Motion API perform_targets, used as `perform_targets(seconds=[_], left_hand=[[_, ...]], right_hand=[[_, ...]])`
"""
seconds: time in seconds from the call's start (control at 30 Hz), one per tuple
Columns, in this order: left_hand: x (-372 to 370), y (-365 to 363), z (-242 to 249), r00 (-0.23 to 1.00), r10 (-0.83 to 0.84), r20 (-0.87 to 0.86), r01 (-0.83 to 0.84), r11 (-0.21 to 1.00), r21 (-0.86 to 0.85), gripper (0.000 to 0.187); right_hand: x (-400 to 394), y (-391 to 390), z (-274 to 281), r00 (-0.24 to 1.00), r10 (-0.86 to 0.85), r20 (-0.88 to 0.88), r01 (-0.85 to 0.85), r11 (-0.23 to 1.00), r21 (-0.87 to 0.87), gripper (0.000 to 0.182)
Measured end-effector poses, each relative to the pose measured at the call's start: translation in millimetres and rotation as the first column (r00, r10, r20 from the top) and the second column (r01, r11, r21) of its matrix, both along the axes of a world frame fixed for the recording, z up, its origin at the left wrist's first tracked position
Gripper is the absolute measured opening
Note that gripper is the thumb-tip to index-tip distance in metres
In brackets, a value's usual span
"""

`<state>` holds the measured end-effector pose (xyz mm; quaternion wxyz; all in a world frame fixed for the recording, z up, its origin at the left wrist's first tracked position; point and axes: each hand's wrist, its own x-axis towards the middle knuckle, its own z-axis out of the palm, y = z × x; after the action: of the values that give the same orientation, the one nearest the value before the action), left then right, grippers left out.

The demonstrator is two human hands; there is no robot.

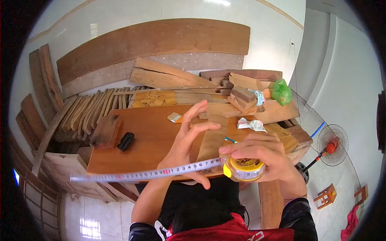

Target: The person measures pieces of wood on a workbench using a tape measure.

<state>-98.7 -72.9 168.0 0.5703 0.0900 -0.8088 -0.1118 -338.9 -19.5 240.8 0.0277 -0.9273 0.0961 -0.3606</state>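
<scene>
My right hand (pixel 273 154) is wrapped round the yellow and clear case of a tape measure (pixel 246 172). From the case, the white blade (pixel 140 176) reaches far out to the left, its numbers facing me and its end free in the air. My left hand (pixel 181 146) is open behind the blade, fingers and thumb spread apart; the blade crosses in front of the palm. Beyond both hands lies a brown wooden tabletop (pixel 148 128). On it, a small pale packet (pixel 174 117) sits past my left fingers, and a crumpled white wrapper (pixel 251 124) lies past my right hand.
At the tabletop's left are a black object (pixel 126 141) and a thick wood block (pixel 106 131). Stacked boards (pixel 90 110) line the back left. Wood blocks (pixel 243 96) and a green plastic bag (pixel 281 92) stand back right. A fan (pixel 331 145) and small stool (pixel 325 196) are right.
</scene>
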Motion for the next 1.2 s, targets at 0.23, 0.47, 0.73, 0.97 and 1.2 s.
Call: perform_targets(seconds=[0.23,0.47,0.73,0.97,1.2], left_hand=[[29,0,1,0.992,-0.115,0.047,0.101,0.968,0.231,0.098],[30,-2,-18,0.982,-0.058,-0.181,0.127,0.908,0.398,0.082],[14,7,-19,0.966,-0.056,-0.253,0.179,0.851,0.493,0.065],[15,3,-6,0.989,-0.032,-0.143,0.111,0.798,0.592,0.077],[16,0,-9,0.979,-0.113,-0.167,0.191,0.792,0.581,0.075]], right_hand=[[-8,-20,0,0.984,-0.038,0.174,0.026,0.997,0.072,0.038],[-7,-38,-11,0.954,-0.115,0.278,0.086,0.99,0.114,0.041],[-10,-33,1,0.942,-0.124,0.313,0.098,0.991,0.095,0.046],[-22,-24,13,0.957,-0.205,0.204,0.195,0.979,0.066,0.041],[-33,-19,21,0.969,-0.206,0.137,0.204,0.979,0.025,0.037]])
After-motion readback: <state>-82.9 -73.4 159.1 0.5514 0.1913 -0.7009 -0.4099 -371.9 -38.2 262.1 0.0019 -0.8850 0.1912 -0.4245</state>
